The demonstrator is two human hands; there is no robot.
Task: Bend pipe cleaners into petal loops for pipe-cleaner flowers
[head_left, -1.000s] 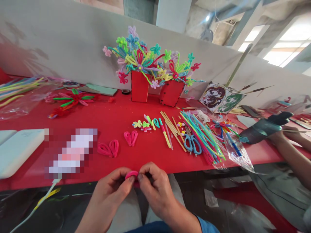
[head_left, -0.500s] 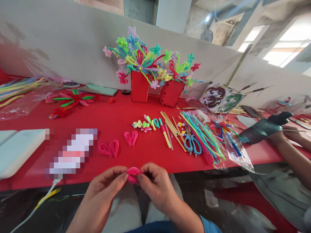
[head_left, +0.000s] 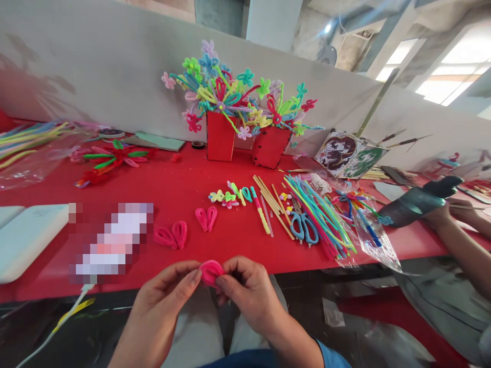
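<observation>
Between my two hands, at the table's front edge, is a looped pink pipe cleaner (head_left: 211, 271). My left hand (head_left: 164, 301) pinches its left side between thumb and index finger. On the other side, my right hand (head_left: 249, 291) grips it with the thumb pressed on its lower right part. Just beyond lie a pink pipe-cleaner petal pair (head_left: 206, 219) and a larger pink petal pair (head_left: 171, 235), each bent into two loops. The inner ends of the held loop are partly hidden by my fingers.
On the red table (head_left: 230, 245), blue scissors (head_left: 304, 227), wooden sticks (head_left: 274, 204) and a pipe-cleaner bundle (head_left: 322, 214) lie right. Behind stand red boxes (head_left: 221, 135) of pipe-cleaner flowers. A white cable (head_left: 57, 327) hangs left. Another person's arm (head_left: 456, 235) reaches in at right.
The pink loop has tilted a little and shows a rounder outline between my fingers. Both hands keep their pinch in nearly the same place.
</observation>
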